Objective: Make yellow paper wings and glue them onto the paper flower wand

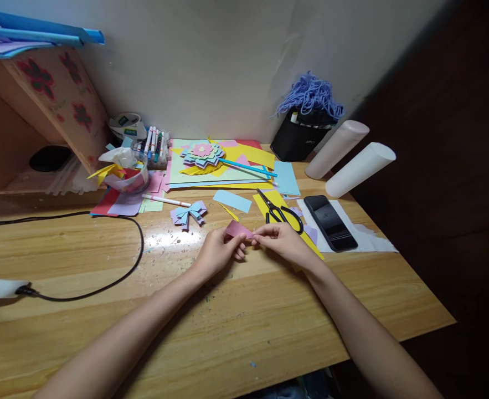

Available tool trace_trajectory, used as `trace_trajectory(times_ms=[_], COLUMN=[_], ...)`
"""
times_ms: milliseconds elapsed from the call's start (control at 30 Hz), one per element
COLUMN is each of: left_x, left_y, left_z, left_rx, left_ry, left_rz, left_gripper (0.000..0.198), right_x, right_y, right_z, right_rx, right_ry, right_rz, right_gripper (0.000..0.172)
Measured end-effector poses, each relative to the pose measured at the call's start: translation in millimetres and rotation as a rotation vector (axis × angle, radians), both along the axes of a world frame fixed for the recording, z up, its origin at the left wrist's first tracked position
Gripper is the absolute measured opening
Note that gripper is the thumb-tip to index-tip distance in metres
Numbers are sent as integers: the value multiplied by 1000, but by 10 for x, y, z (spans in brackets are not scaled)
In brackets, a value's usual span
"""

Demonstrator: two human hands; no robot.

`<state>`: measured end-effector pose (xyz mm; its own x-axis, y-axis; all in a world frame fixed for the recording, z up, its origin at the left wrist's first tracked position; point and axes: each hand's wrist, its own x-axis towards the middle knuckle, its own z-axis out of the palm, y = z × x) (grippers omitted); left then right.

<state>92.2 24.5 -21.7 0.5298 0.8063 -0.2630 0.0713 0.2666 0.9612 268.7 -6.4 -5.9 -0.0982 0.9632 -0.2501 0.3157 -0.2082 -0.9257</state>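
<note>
A small piece of pink paper (238,229) is held up between both hands over the middle of the desk. My left hand (219,248) pinches its left and lower part between thumb and fingers. At its right corner, the fingertips of my right hand (281,241) grip the paper. Black-handled scissors (276,209) lie just beyond my right hand on yellow paper (269,199). A blue and purple paper bow (189,215) rests past my left hand. Behind the pink piece are a light blue paper strip (232,201) and a narrow yellow scrap (228,211).
A layered paper flower (202,155) with a blue stick lies on stacked paper. At the right are a phone (330,223), two white rolls (360,169) and a black pen bag (298,136). A scrap cup (125,177), a marker (166,200) and a black cable (141,244) occupy the left.
</note>
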Motion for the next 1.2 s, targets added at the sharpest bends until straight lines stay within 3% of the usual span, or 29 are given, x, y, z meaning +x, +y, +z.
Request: trace_trajectory(times_ms=[300, 700, 833, 967, 1067, 1200], left_x=[-27, -21, -25, -31, -46, -74], left_y=[-45, -66, -51, -40, -36, -26], left_z=[-116, -17, -40, -49, -47, -44], left_rx=[181, 187, 184, 185, 290, 590], left_ry=[38, 85, 98, 135, 189, 285], left_rz=[9, 50, 72, 83, -2, -133], left_gripper=[27, 32, 30, 31, 28, 24], right_x=[-94, 2, 56, 108, 61, -78], right_y=[-45, -37, -31, 0, -4, -56], right_z=[-51, 68, 69, 82, 96, 91], right_rx=[78, -26, -98, -53, 14, 84], right_ry=[-158, 44, 13, -13, -1, -9], right_rz=[-14, 105, 84, 22, 13, 40], right_gripper=[30, 23, 25, 25, 30, 27])
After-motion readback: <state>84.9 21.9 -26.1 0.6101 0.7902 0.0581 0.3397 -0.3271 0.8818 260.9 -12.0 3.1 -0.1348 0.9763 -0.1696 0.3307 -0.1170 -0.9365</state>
